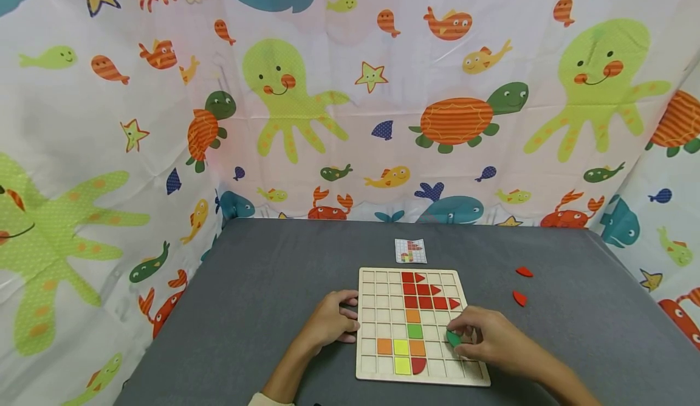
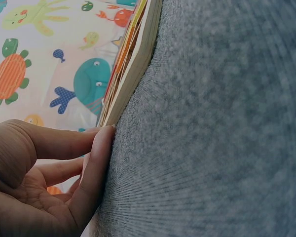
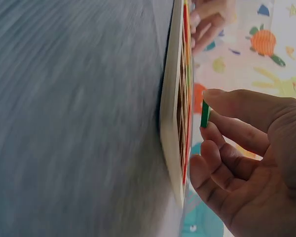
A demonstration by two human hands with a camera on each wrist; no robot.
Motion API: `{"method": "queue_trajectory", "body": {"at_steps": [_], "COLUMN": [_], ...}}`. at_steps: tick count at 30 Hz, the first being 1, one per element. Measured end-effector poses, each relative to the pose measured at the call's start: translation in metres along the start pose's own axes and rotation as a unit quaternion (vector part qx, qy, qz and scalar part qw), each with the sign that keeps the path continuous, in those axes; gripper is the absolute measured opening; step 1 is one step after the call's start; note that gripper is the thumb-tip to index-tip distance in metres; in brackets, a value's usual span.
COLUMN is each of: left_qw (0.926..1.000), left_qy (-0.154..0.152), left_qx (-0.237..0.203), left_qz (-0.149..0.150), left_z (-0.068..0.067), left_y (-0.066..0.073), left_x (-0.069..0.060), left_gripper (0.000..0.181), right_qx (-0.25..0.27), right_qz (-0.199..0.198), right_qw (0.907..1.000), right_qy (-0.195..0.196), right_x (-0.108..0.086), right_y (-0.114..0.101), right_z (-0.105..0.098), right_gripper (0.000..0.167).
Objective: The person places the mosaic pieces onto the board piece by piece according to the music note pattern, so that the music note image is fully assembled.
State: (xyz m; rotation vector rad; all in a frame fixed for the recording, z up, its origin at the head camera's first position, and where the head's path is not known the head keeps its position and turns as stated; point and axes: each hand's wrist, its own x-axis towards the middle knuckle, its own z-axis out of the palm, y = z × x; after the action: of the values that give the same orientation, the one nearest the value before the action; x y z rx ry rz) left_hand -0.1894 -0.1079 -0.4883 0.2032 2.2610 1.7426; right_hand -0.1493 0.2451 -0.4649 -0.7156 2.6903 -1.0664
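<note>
My left hand [image 1: 332, 319] touches the left edge of a wooden grid board [image 1: 377, 368], thumb and fingertips against its rim in the left wrist view. Between thumb and finger, my right hand [image 1: 487, 336] pinches a thin green piece [image 1: 453, 338] with a rounded edge. It is held above the board's right part, and the right wrist view shows the green piece [image 3: 205, 114] edge-on, apart from the board. Red squares and triangles [image 1: 425, 302] fill the upper cells. Lower down sit orange, green and yellow squares [image 1: 401, 366] and a red quarter-circle piece [image 1: 418, 366].
A small printed pattern card [image 1: 411, 251] lies behind the board on the grey table [image 1: 273, 272]. Two red rounded pieces, one farther back [image 1: 524, 271] and one nearer [image 1: 519, 298], lie to the board's right. A sea-animal curtain [image 1: 383, 102] surrounds the table.
</note>
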Motion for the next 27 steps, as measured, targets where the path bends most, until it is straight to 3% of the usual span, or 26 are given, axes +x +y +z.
{"method": "queue_trajectory", "body": {"at_steps": [16, 27], "left_qw": [1.0000, 1.0000], "left_qy": [0.000, -0.001], "left_qx": [0.003, 0.002], "left_qz": [0.005, 0.005], "left_z": [0.000, 0.001], "left_y": [0.002, 0.002], "left_x": [-0.001, -0.001], "left_gripper": [0.065, 0.065], "right_qx": [0.050, 0.017], "right_qz": [-0.048, -0.074], "right_qw": [0.9963, 0.9941], "right_qy": [-0.049, -0.077], "right_x": [0.032, 0.044], "right_y": [-0.039, -0.056], "right_z": [0.034, 0.051], "right_gripper": [0.021, 0.024]}}
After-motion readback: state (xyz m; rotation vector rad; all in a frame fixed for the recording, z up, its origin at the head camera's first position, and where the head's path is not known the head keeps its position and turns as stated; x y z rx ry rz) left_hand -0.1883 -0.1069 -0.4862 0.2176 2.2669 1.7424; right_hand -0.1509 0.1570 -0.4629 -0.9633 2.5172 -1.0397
